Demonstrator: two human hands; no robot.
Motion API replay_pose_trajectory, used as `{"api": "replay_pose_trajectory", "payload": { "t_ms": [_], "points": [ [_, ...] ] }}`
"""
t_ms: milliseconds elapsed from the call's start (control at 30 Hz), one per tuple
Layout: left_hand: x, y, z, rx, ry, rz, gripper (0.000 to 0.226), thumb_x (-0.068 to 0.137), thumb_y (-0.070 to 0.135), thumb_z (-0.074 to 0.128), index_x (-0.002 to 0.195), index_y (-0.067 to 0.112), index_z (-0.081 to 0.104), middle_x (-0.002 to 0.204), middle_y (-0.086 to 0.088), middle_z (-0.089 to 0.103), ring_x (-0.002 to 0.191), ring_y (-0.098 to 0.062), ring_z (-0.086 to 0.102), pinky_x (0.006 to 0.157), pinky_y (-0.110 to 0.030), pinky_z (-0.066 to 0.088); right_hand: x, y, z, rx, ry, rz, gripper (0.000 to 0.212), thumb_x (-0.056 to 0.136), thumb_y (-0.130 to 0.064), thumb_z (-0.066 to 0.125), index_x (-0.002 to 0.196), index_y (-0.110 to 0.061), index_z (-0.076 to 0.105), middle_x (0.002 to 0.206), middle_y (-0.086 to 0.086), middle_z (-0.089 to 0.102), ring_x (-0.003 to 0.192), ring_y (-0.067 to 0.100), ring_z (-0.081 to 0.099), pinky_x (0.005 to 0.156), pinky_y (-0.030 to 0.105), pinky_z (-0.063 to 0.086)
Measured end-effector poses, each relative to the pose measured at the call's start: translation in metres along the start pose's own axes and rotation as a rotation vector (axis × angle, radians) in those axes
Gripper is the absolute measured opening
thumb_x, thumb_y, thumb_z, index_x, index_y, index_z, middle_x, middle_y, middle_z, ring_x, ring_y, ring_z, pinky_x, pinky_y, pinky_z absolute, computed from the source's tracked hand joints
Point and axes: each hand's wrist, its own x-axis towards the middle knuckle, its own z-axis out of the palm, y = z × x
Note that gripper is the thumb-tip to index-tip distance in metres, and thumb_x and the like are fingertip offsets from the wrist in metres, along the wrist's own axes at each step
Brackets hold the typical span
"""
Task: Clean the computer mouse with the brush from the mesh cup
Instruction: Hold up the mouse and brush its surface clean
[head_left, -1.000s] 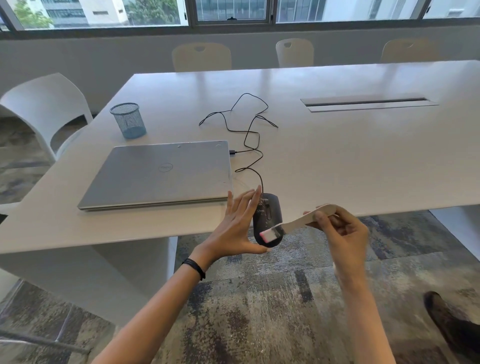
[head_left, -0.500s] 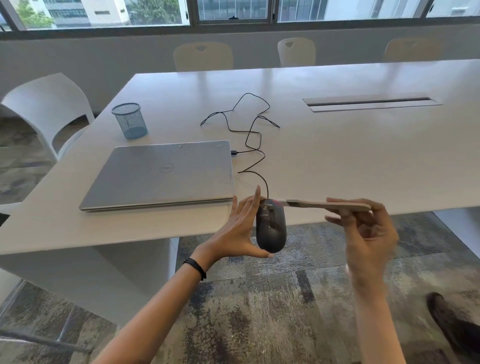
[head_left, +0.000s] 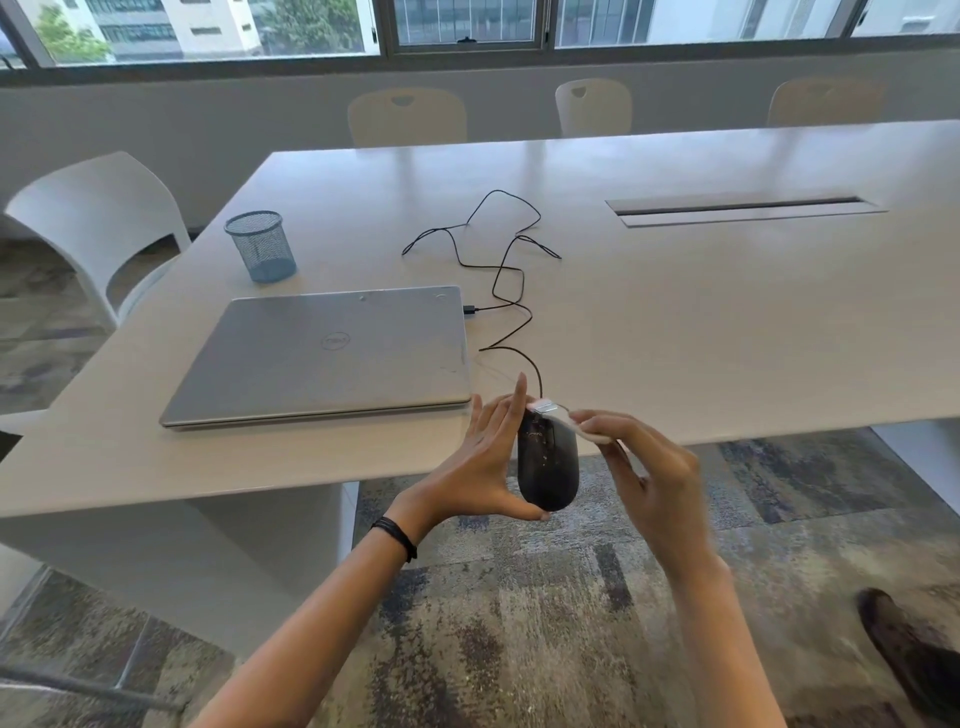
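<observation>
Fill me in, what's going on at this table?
A person is cleaning a black corded computer mouse. The left hand holds it just in front of the white table edge, thumb under its lower end. The right hand grips a pale flat-handled brush, its head at the mouse's top end. The blue mesh cup stands beyond the closed silver laptop.

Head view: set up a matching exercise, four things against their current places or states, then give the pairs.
Things: 1 mouse; 2 brush; 3 laptop; 4 mesh cup.
States: A closed, flat on the table; B upright beyond the laptop; C held in the left hand; D pinched in the right hand.
Pairs: 1-C; 2-D; 3-A; 4-B.
</observation>
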Motion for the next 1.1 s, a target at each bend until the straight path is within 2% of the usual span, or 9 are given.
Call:
{"api": "replay_pose_trajectory", "payload": {
  "t_ms": [133, 267, 367, 533, 667, 767, 967, 1100],
  "points": [
    [0.001, 0.000, 0.000, -0.003, 0.003, 0.009, 0.141, 0.062, 0.055, 0.080, 0.143, 0.015, -0.028, 0.150, -0.005, 0.022, 0.144, -0.017, 0.009, 0.115, -0.056, -0.008, 0.003, -0.001, 0.004, -0.028, -0.020, 0.003, 0.017, 0.088, -0.007, 0.058, 0.104, -0.006, 0.065, 0.108, 0.000, 0.068, 0.103, 0.013, 0.066, 0.090, 0.021, 0.052],
    [0.001, -0.002, 0.000, -0.013, 0.002, -0.004, 0.141, 0.062, 0.056, 0.079, 0.143, 0.017, -0.029, 0.148, -0.006, 0.024, 0.142, -0.018, 0.012, 0.116, -0.053, -0.011, 0.006, -0.003, 0.005, -0.067, -0.078, 0.016, 0.014, 0.087, -0.002, 0.062, 0.099, -0.001, 0.069, 0.103, 0.004, 0.072, 0.098, 0.017, 0.069, 0.081, 0.030, 0.057],
    [0.001, -0.003, 0.002, -0.008, -0.002, -0.001, 0.141, 0.062, 0.056, 0.080, 0.143, 0.016, -0.028, 0.148, -0.005, 0.024, 0.143, -0.019, 0.013, 0.115, -0.053, -0.011, 0.006, -0.004, 0.002, -0.068, -0.101, 0.011, 0.017, 0.085, 0.003, 0.065, 0.101, -0.002, 0.069, 0.101, 0.004, 0.073, 0.096, 0.017, 0.069, 0.079, 0.033, 0.058],
    [0.003, -0.003, 0.002, -0.008, 0.003, 0.007, 0.141, 0.062, 0.056, 0.079, 0.143, 0.016, -0.028, 0.149, -0.005, 0.022, 0.143, -0.019, 0.011, 0.115, -0.052, -0.012, 0.009, -0.006, -0.002, -0.093, -0.056, -0.012, 0.018, 0.091, -0.011, 0.058, 0.103, -0.004, 0.069, 0.104, 0.004, 0.072, 0.098, 0.017, 0.069, 0.081, 0.031, 0.058],
    [0.006, -0.003, -0.001, -0.004, 0.009, 0.011, 0.140, 0.062, 0.054, 0.080, 0.143, 0.014, -0.027, 0.149, -0.008, 0.023, 0.143, -0.021, 0.012, 0.115, -0.053, -0.012, 0.007, -0.005, 0.002, -0.092, -0.078, 0.014, 0.015, 0.089, -0.001, 0.062, 0.102, -0.003, 0.069, 0.104, 0.006, 0.072, 0.098, 0.018, 0.069, 0.080, 0.035, 0.058],
    [0.004, -0.003, 0.001, 0.008, 0.016, 0.016, 0.140, 0.062, 0.055, 0.080, 0.143, 0.013, -0.026, 0.148, -0.008, 0.024, 0.143, -0.021, 0.013, 0.115, -0.055, -0.010, 0.005, -0.004, -0.001, -0.059, -0.103, 0.014, 0.020, 0.086, 0.003, 0.063, 0.103, -0.005, 0.068, 0.104, 0.002, 0.072, 0.099, 0.014, 0.068, 0.081, 0.032, 0.057],
    [0.004, -0.004, 0.004, 0.003, 0.009, 0.004, 0.140, 0.062, 0.054, 0.080, 0.143, 0.012, -0.026, 0.150, -0.009, 0.021, 0.144, -0.021, 0.009, 0.114, -0.056, -0.011, 0.009, -0.004, -0.003, -0.060, -0.080, -0.007, 0.018, 0.091, -0.013, 0.059, 0.106, -0.009, 0.068, 0.107, -0.001, 0.071, 0.099, 0.015, 0.069, 0.078, 0.033, 0.059],
    [0.006, -0.004, 0.002, 0.016, 0.006, 0.008, 0.139, 0.062, 0.061, 0.075, 0.143, 0.016, -0.028, 0.150, -0.009, 0.021, 0.143, -0.022, 0.011, 0.115, -0.055, -0.010, 0.007, -0.003, 0.002, -0.090, -0.081, 0.012, 0.019, 0.086, 0.000, 0.065, 0.104, -0.004, 0.069, 0.105, 0.004, 0.072, 0.098, 0.018, 0.069, 0.078, 0.037, 0.059]
  ]
}}
